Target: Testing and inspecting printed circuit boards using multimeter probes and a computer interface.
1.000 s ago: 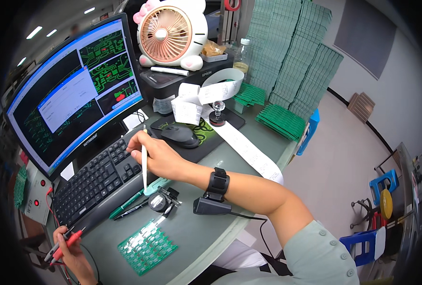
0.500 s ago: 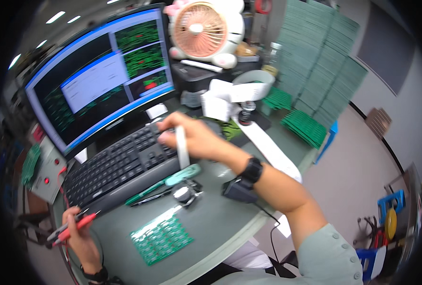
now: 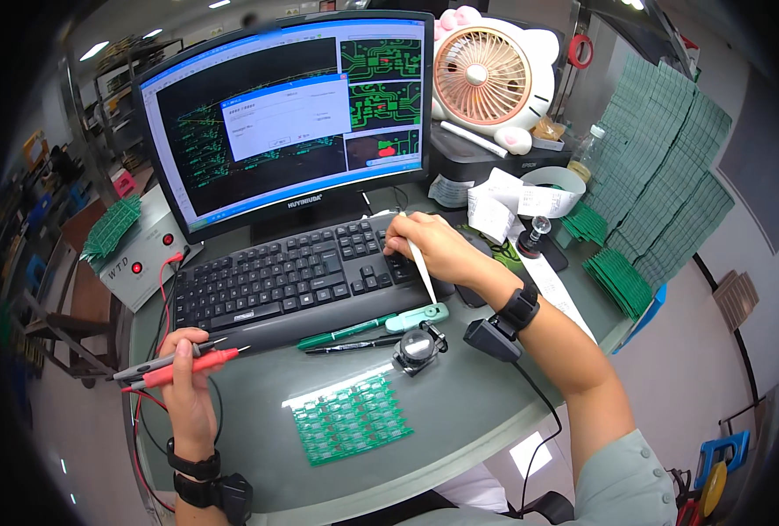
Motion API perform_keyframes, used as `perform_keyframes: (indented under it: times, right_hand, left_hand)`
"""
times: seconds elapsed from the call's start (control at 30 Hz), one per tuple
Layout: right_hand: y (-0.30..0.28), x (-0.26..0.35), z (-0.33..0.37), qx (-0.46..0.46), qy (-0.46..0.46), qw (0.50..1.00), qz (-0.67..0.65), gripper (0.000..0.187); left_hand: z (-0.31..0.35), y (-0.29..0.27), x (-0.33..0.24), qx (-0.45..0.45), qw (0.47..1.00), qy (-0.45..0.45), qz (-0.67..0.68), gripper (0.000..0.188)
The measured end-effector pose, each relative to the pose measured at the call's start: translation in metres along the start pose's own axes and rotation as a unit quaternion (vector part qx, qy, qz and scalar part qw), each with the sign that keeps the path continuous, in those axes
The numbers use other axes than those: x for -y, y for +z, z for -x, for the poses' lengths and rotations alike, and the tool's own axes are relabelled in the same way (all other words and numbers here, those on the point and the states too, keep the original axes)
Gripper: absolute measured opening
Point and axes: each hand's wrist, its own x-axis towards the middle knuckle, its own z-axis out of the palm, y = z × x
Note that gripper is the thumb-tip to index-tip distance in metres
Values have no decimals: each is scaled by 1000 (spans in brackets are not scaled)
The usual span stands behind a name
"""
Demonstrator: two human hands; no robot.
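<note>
My left hand (image 3: 190,399) grips a red test probe (image 3: 188,368) and a grey test probe (image 3: 160,363) together, tips pointing right past the keyboard's front left corner. At the right end of the black keyboard (image 3: 276,285), my right hand (image 3: 449,252) has its fingertips at the number keys, where contact cannot be made out. A slim white stick (image 3: 423,272) is tucked in that hand and slants down toward me. On the desk between my arms lies a green circuit board panel (image 3: 352,421) with repeated small units. Behind the keyboard, a monitor (image 3: 284,197) displays a dialog box over green traces.
Pens (image 3: 350,331), a light green folding tool (image 3: 417,317) and a round magnifier (image 3: 417,349) lie before the keyboard. Left is a grey box (image 3: 140,263) with red jacks. A cat-shaped fan (image 3: 481,74), paper strip (image 3: 560,294) and stacked green boards (image 3: 652,167) stand right.
The whole view has shifted, so the desk and monitor sit farther right in the picture. Both hands keep their grips, the right one still at the keyboard's right end.
</note>
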Motion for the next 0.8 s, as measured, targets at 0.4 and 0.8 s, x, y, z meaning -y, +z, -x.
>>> perform_keyframes:
  times: [0.4,0.8]
  right_hand:
    - [-16,-2,13,-24,5,999,29,16]
    - [-12,-23,0,-74,79,978,181,17]
  left_hand:
    - [-1,2,-1,15,1000,-3,14,24]
    - [-1,4,-4,8,1000,-7,6,23]
